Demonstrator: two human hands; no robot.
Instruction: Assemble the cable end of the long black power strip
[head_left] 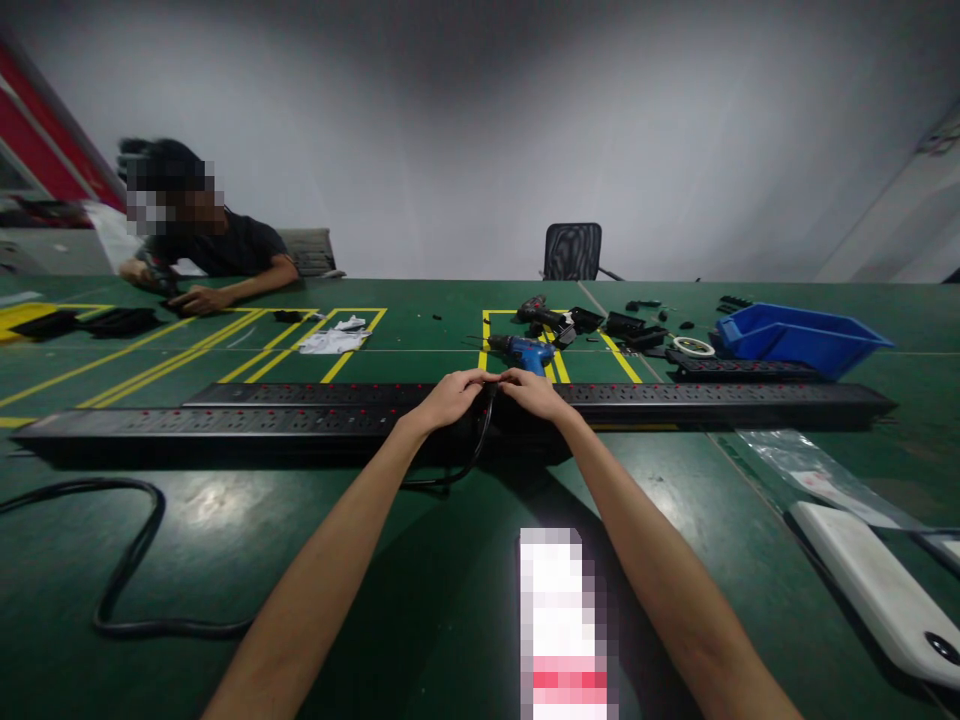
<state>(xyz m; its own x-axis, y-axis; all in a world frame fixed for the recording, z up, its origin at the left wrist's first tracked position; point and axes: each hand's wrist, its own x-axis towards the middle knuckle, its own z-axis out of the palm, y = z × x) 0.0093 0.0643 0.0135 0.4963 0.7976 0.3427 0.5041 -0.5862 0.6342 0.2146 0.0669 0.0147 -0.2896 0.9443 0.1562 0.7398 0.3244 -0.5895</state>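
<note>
My left hand [450, 398] and my right hand [535, 394] meet at their fingertips over two long black power strips. Both are closed in a pinch at the upper end of a black power cable [482, 437], which hangs down between them. Exactly what sits between the fingertips is too small to make out. The front power strip [187, 440] reaches to the left under my left wrist. Behind it the second power strip [720, 403] extends to the right. Rows of outlets with small red parts line their tops.
Beyond my hands lie a blue cordless drill [525, 352] and several black parts. A blue bin [802, 340] stands at right, near a white case [874, 585]. A loose cable [154, 520] curves at left. A lit phone [562, 610] lies in front. Another person works at far left.
</note>
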